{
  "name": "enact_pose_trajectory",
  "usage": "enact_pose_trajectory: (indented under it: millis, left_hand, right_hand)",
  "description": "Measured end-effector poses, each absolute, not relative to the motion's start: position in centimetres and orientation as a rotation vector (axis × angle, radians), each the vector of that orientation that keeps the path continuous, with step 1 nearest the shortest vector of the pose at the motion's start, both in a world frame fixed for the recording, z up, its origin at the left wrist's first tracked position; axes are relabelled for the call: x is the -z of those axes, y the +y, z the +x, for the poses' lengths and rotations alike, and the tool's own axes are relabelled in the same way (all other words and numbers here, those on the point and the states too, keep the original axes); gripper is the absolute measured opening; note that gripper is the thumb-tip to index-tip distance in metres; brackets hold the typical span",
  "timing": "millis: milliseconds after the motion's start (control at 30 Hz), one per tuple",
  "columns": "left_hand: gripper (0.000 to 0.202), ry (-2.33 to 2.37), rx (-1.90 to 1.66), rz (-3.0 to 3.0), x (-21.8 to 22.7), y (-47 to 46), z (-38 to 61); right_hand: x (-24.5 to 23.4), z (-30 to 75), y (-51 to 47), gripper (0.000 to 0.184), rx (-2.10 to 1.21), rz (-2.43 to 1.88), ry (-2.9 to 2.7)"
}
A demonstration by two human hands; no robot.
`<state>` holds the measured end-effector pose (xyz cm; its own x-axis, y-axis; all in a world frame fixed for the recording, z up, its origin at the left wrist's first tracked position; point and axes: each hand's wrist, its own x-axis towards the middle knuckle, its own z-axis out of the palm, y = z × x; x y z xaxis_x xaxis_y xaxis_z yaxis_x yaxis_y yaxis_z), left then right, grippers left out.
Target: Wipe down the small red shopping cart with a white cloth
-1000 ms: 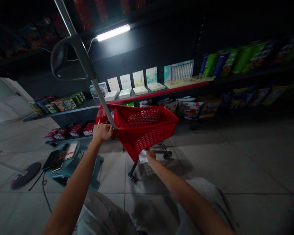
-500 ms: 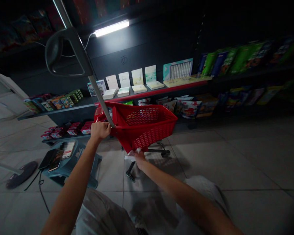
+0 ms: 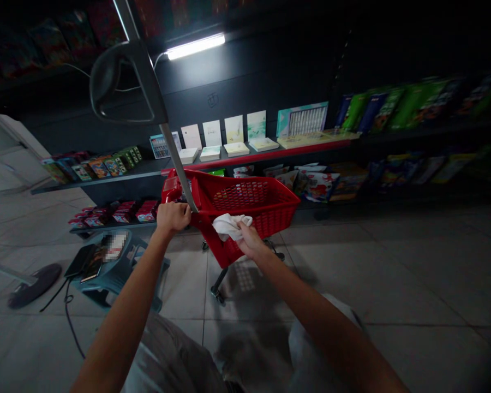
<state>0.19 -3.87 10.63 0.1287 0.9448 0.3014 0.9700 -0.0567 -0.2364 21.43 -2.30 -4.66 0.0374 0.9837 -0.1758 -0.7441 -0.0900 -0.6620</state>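
Note:
A red plastic shopping cart [image 3: 274, 210] with perforated sides stands on castors in front of the shelves. A grey metal pole [image 3: 179, 164] rises from its near left end, bearing a dark looped plastic piece [image 3: 125, 82]. My left hand [image 3: 174, 216] is closed in a fist on the cart's end at the pole's foot; its fingertips are hidden. In my right hand [image 3: 249, 240] is a crumpled white cloth [image 3: 228, 226], held against the cart's near side, just below the rim.
Behind the cart, a dark shelf [image 3: 245, 158] carries upright cards, boxes and bagged goods. A lit tube lamp [image 3: 196, 46] hangs above. At left are a blue-grey step stool [image 3: 137, 262] with items on top, a cable [image 3: 69, 319] and a round stand base [image 3: 35, 286].
My right hand has moved the white cloth up from the cart's lower corner to just below its rim. My left hand keeps its hold on the cart's end.

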Motion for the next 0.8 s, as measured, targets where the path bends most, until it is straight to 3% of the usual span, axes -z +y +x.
enact_pose_trajectory:
  millis: [100, 200, 300, 467, 600, 800]
  left_hand:
    - [0.056, -1.851, 0.089, -2.027, -10.6, -3.7, 0.2]
    - [0.059, -1.85, 0.096, -2.013, -10.6, -3.5, 0.1]
    - [0.059, -1.847, 0.101, -2.004, -10.5, -3.3, 0.1]
    - [0.063, -1.844, 0.14, -1.968, -10.2, -3.5, 0.0]
    - [0.063, -1.843, 0.167, -1.96, -10.1, -3.5, -0.3]
    - [0.056, -1.868, 0.208, -1.939, -10.2, -2.4, -2.2]
  right_hand:
    - [3.5, 21.3, -2.7, 0.015, -1.571, -0.741, -0.36]
    - [3.3, 21.8, -2.9, 0.015, -1.421, -0.831, -0.575]
    - [3.1, 23.3, -2.8, 0.022, -0.961, -0.966, -0.974]
    - [2.0, 26.8, -2.8, 0.049, -0.271, -1.006, -1.585]
    - [1.8, 28.3, -2.3, 0.052, -0.175, -1.058, -2.004]
    - [3.2, 30.3, -0.9, 0.053, -0.145, -1.201, -2.041]
